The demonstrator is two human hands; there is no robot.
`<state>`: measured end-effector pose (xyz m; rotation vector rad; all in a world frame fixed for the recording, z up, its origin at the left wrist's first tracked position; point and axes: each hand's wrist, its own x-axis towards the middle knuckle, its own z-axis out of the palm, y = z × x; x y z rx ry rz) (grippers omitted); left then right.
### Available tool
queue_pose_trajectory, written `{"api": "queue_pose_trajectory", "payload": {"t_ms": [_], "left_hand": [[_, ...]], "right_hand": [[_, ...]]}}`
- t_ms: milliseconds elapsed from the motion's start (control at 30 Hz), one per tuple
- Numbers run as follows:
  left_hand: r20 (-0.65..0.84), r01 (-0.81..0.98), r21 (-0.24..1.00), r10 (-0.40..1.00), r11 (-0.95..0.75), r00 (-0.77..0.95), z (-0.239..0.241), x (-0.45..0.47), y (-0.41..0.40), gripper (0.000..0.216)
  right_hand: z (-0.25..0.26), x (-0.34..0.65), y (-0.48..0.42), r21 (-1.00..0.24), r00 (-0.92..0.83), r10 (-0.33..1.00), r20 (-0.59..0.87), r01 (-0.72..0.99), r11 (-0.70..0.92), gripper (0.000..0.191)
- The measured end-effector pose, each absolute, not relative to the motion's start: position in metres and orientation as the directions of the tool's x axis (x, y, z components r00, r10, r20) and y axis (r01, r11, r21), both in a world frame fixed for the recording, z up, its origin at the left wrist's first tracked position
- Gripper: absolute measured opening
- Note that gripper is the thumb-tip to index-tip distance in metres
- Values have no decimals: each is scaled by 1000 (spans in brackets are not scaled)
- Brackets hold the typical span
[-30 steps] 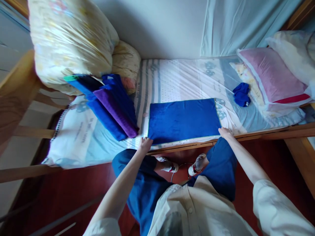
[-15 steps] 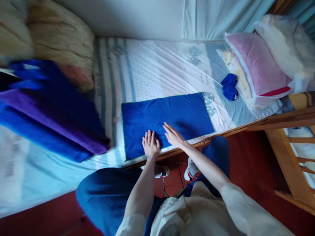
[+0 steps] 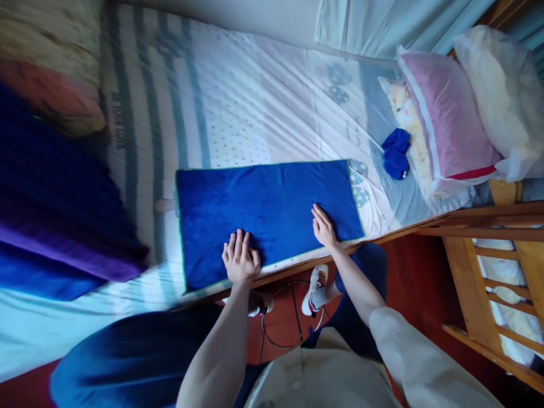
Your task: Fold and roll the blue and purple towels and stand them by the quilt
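Note:
A blue towel [image 3: 263, 198] with a thin green edge lies spread flat on the bed, near its front edge. My left hand [image 3: 240, 258] rests palm down on the towel's lower left part, fingers spread. Toward the towel's right end, my right hand [image 3: 323, 226] lies on the cloth with its fingers stretched out and close together. Neither hand holds anything.
Blue and purple folded cloths [image 3: 63, 226] lie at the left, by a patterned cushion [image 3: 51, 73]. A small blue cloth bundle [image 3: 396, 154] sits near a pink pillow [image 3: 450, 113] at the right. The wooden bed rail [image 3: 297, 266] runs along the front.
My hands have moved apart: the right hand slid right across the towel, the left hand shifted slightly left. The view has shifted, and the towel looks larger and smoother.

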<state>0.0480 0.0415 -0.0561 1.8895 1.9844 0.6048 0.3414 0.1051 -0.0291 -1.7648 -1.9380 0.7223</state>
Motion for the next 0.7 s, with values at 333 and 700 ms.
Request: {"api": "queue_pose_trajectory", "payload": {"t_ms": [333,700], "left_hand": [[71,854,519,995,17,-63,-58,49,43,65],[58,855,517,996,30,-70,-59,50,46,59]], "right_hand": [[-10,455,110,-385,261,961,-94,880,-277,56],[-30,280,87,-471,91,994,-64,875,-110,56]]}}
